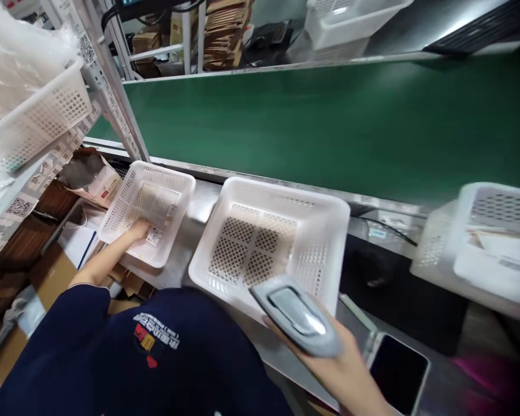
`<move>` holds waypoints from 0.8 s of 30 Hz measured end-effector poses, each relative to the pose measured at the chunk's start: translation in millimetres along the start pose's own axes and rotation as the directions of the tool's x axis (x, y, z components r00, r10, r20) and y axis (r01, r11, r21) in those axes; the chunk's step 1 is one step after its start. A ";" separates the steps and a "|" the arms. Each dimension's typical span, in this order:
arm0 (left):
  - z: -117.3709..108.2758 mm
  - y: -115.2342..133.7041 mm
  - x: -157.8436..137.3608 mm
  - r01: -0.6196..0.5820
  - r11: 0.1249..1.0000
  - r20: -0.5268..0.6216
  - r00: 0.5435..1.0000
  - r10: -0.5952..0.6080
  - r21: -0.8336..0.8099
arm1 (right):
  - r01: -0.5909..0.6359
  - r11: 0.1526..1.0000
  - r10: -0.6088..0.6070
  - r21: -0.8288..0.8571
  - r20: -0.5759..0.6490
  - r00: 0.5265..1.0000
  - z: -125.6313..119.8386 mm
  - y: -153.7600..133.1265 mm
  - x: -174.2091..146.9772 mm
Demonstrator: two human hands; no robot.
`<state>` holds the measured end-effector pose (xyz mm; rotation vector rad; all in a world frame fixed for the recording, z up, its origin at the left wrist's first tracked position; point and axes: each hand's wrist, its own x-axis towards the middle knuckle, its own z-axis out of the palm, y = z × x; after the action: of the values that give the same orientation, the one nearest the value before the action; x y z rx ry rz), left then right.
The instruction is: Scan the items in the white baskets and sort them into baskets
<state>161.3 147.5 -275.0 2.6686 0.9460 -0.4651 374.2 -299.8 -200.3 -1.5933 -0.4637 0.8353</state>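
Observation:
My left hand (138, 230) reaches down into the smaller white plastic basket (179, 180) at the left. Its fingers are curled in beside a small labelled packet (153, 236) on the basket floor; whether they grip it is hidden. My right hand (335, 361) is wrapped round a grey and white handheld barcode scanner (297, 315). The scanner is over the front right edge of the larger white basket (329, 211), its nose towards that basket. Inside the larger basket only its perforated floor shows.
A green conveyor belt (307, 127) runs behind both baskets. A phone (398, 372) lies beside my right forearm, near a black mat (398, 289). White baskets (498, 242) stand at the right. A metal post (117, 98) and a shelf basket (47, 115) flank the left.

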 end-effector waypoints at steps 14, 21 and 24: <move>-35.8 6.0 5.9 -0.076 0.993 -0.116 0.991 0.064 -0.094 | 0.477 0.250 0.076 -0.842 0.509 0.858 111.7 -56.2 41.1; -60.7 100.4 -39.8 -0.396 0.877 -0.350 0.890 0.293 -0.271 | 0.447 0.129 -0.206 -0.885 0.417 0.885 87.2 -48.2 39.8; -38.9 141.4 -38.9 -0.444 0.785 -0.288 0.893 0.347 -0.433 | 0.372 0.201 -0.307 -0.906 0.302 0.902 55.8 -20.1 22.8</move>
<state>232.1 33.6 -204.1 2.3589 0.4294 0.1261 351.5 -241.8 -188.0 -2.4209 -1.5550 0.1396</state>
